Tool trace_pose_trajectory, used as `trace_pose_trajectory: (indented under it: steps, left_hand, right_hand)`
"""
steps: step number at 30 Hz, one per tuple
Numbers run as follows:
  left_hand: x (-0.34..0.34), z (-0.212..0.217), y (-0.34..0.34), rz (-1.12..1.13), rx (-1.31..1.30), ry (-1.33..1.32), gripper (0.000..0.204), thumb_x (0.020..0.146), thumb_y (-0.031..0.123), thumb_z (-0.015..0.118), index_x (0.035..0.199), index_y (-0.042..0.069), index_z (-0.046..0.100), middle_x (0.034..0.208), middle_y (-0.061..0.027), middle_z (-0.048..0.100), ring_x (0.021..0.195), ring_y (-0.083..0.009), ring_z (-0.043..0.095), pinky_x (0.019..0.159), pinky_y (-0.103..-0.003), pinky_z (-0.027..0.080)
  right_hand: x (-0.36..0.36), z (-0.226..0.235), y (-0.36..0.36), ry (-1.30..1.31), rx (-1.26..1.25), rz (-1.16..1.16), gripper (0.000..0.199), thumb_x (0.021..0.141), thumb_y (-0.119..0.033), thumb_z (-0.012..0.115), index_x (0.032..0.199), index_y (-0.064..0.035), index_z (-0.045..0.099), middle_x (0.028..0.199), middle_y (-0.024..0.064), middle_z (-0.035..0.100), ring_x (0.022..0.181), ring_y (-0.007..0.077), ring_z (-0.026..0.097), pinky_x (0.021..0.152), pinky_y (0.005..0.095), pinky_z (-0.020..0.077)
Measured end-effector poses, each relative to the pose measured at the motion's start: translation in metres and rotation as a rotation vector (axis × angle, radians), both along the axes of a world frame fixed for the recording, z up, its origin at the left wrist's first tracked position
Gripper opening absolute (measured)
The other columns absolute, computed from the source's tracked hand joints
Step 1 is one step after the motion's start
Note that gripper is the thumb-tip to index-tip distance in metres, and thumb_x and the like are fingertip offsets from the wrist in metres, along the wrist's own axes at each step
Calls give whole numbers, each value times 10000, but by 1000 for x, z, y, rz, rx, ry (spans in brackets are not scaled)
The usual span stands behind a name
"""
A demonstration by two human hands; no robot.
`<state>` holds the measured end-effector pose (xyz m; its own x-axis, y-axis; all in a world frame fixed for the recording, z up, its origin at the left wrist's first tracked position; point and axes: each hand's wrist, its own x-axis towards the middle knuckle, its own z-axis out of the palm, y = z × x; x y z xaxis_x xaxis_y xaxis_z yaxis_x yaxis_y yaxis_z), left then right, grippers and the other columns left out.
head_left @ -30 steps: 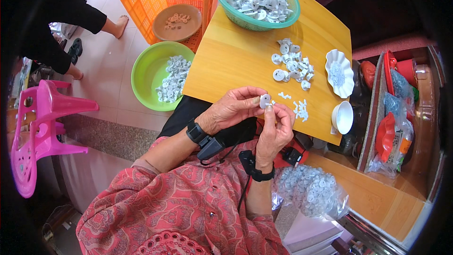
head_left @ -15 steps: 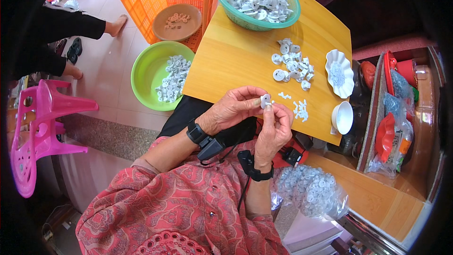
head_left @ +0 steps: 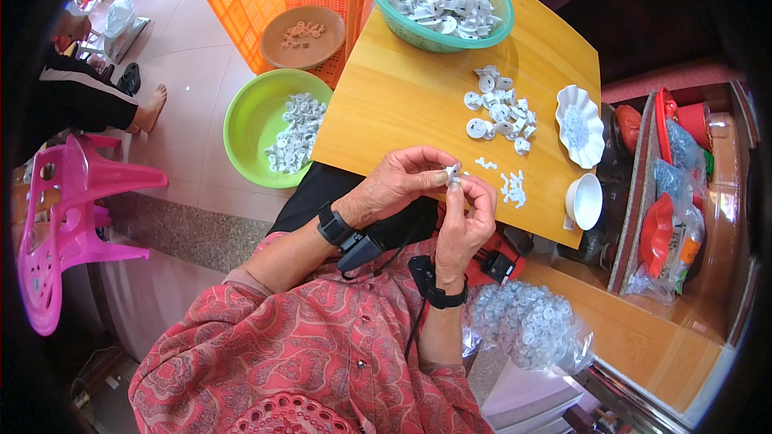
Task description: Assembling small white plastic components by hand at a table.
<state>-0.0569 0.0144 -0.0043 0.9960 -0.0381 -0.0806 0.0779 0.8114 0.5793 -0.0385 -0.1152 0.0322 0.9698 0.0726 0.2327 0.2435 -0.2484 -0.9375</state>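
Note:
Between my fingertips, at the near edge of the wooden table [head_left: 386, 104], is a small white plastic part [head_left: 453, 173]. My left hand [head_left: 398, 185] pinches it from the left with thumb and forefinger. My right hand [head_left: 466, 213] closes on it from below and the right; the fingers partly hide it. Just right of my hands lie small white plastic pieces [head_left: 512, 189], several in a loose cluster. Farther off on the table sits a pile of round white plastic parts [head_left: 500, 108].
A green basket [head_left: 507, 28] heaped with white parts stands at the far edge. At right are a scalloped white dish [head_left: 593, 104] and a white bowl [head_left: 585, 201]. Left are a lime-green basin [head_left: 237, 133], orange crate [head_left: 233, 0] and pink stool [head_left: 64, 217]. A person's bare foot [head_left: 150, 108] shows beyond.
The white part has turned between my fingers, its round face now tilted away. My hands stay nearly in place. At left, the other person's legs and foot have shifted.

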Motion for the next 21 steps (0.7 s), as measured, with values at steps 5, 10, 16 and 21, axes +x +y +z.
trace_pose_trajectory:
  steps: [5, 10, 16, 21]
  left_hand:
    - [1, -2, -1, 0, -28, 13, 250, 946, 87, 641, 1181, 9, 614, 1130, -84, 656, 1040, -188, 643, 925, -370, 549]
    - [2, -3, -1, 15, -18, 7, 248, 946, 79, 637, 1182, 5, 616, 1124, -88, 659, 1043, -192, 646, 919, -369, 554]
    - [2, -4, -2, -7, 61, 1, 241, 943, 68, 639, 1174, 0, 625, 1106, -75, 667, 1011, -186, 659, 916, -355, 557]
    - [7, 5, 6, 32, 184, 46, 215, 932, 80, 658, 1132, 0, 654, 1051, -62, 685, 962, -152, 661, 876, -309, 553]
  right_hand:
    - [2, -4, -3, 51, 76, 16, 64, 896, -32, 632, 915, 13, 591, 987, 135, 603, 966, 255, 591, 862, 365, 477]
    - [4, -2, -4, 3, -14, 28, 77, 908, -33, 612, 882, 16, 558, 971, 145, 594, 927, 265, 590, 823, 375, 480]
    - [4, 4, 0, -110, -141, 45, 106, 918, -40, 605, 866, 18, 534, 937, 150, 577, 897, 282, 584, 786, 384, 474]
    - [4, -1, -3, -91, -144, 58, 102, 930, -63, 611, 897, 18, 559, 961, 137, 586, 889, 260, 587, 783, 367, 480]
